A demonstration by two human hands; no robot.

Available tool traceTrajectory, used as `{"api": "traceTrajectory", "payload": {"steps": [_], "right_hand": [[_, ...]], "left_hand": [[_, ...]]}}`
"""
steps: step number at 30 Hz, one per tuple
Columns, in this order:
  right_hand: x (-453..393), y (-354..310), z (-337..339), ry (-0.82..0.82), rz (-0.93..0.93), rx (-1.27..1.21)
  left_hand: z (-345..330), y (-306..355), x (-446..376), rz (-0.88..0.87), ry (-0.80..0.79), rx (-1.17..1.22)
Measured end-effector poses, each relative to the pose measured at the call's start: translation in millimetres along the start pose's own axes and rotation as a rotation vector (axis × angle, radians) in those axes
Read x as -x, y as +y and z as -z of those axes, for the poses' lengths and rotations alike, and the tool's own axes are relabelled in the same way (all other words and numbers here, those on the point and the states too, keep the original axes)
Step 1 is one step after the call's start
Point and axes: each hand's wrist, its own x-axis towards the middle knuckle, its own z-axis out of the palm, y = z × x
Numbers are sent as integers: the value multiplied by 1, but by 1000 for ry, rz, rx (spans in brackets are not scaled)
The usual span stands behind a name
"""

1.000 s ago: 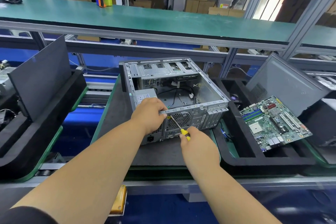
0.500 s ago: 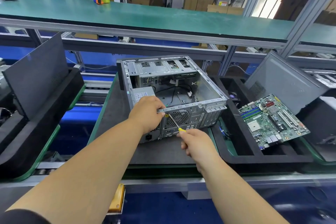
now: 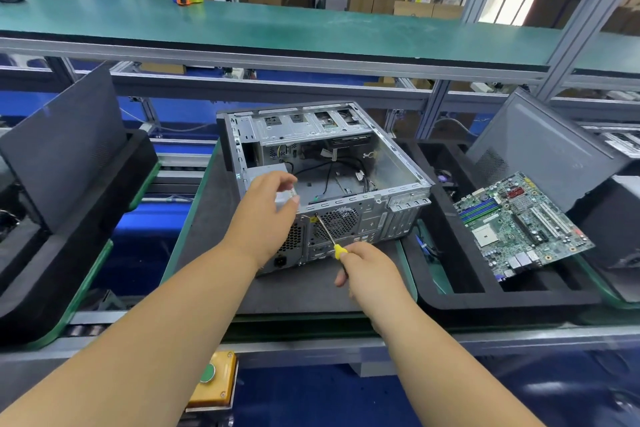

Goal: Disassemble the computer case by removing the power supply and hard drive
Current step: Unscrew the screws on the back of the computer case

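On a dark mat (image 3: 207,253) between conveyor trays, the open computer case (image 3: 329,184) lies on its side; the right hand (image 3: 372,270) grips a screwdriver (image 3: 325,232) angled up-left to a rear-panel screw, the left hand (image 3: 268,215), fingers loosely curled, hovering over the power supply (image 3: 268,172) just beyond.

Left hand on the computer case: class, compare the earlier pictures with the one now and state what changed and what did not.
The left hand has lifted off the top rear rail of the computer case, its fingers now loosely curled above the rail. The right hand still grips the screwdriver, tip against the rear panel. The motherboard has not moved.
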Motion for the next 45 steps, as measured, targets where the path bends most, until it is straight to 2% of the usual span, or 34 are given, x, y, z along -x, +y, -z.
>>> {"api": "traceTrajectory", "payload": {"steps": [2,5,10,12,13,15,16,18,23,31,38,43,45], "right_hand": [[0,0,0,-43,-59,-152],[-1,2,-1,-55,-79,-276],[4,5,-4,-10,-47,-257],[7,7,-5,62,28,-100],[9,8,-4,121,99,67],[13,9,-5,223,277,406],[15,9,-4,247,350,476],[16,9,-5,218,369,477],[13,4,-2,42,55,11],[6,5,7,72,88,-61],[4,8,17,42,218,198],[-1,9,21,-54,129,-35],[-3,7,23,-63,115,-22]], "left_hand": [[1,6,13,1,21,106],[-8,11,33,119,-49,307],[-32,10,43,572,-190,534],[-37,9,40,754,-171,731],[-39,9,38,822,-161,827],[-41,9,35,917,-150,988],[-43,9,34,942,-147,1045],[-45,9,31,964,-129,1111],[-46,11,25,1016,-95,1153],[-51,21,16,1038,-81,1174],[-58,25,15,1055,3,1128],[-66,23,17,1027,54,1086],[-66,23,17,1019,63,1082]]}}
